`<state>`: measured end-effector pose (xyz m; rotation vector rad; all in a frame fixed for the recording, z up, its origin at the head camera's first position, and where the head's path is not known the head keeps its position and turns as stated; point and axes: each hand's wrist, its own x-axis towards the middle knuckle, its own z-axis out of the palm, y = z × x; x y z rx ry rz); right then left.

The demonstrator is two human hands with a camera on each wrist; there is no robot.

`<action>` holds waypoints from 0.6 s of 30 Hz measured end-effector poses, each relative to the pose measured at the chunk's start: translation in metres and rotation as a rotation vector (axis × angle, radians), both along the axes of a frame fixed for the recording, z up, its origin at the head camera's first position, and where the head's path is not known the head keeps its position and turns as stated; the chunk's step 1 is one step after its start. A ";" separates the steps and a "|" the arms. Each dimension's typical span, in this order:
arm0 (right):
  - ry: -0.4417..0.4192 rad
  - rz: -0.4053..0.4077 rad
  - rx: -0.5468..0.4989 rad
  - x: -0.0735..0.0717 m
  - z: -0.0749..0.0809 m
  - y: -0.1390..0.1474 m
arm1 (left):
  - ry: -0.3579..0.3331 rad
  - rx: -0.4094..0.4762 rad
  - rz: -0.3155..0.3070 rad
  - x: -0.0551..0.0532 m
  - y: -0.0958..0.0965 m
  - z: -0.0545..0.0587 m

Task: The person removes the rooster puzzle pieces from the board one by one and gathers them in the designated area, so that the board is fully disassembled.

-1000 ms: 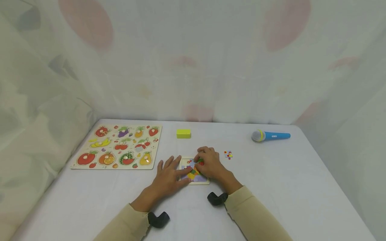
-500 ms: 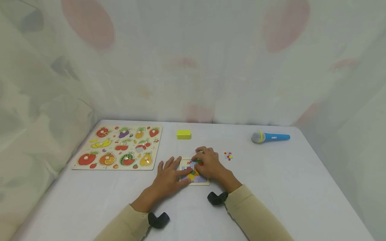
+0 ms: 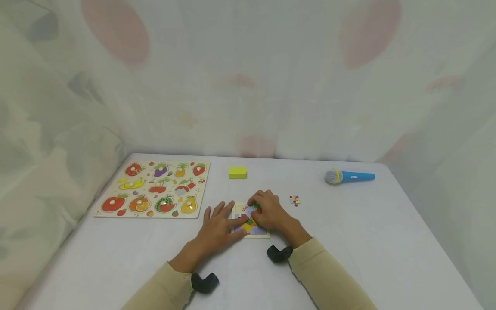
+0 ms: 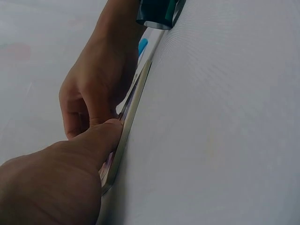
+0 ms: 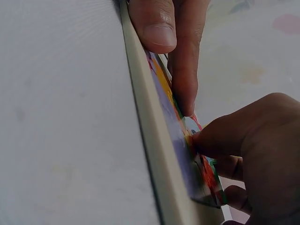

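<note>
A small wooden jigsaw puzzle (image 3: 258,236) with a pale frame and a colourful picture lies flat on the table, partly hidden under both hands. My left hand (image 3: 214,230) rests on its left side, fingers spread, with the index finger and thumb reaching across the picture. At the upper right part, my right hand (image 3: 271,211) has its fingers curled and pinches a red-and-green puzzle piece (image 5: 207,174) against the board. Just how that piece sits is hidden by the fingers. Another loose puzzle piece (image 3: 295,200) lies to the right of the right hand.
A large fruit peg board (image 3: 151,204) lies at the left. Behind the puzzle stands a yellow block (image 3: 237,173). Far to the right is a blue toy microphone (image 3: 350,176). Patterned cloth walls (image 3: 255,86) close off the table's back and sides.
My right fingertips have shifted slightly to the left and drawn in over the top of the puzzle. The left hand keeps its place on the board.
</note>
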<state>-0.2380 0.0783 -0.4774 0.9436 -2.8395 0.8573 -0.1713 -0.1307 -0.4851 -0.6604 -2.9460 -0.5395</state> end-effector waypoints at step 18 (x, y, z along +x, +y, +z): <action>0.075 0.040 -0.022 0.003 -0.002 0.004 | -0.016 -0.004 0.007 -0.001 0.001 0.001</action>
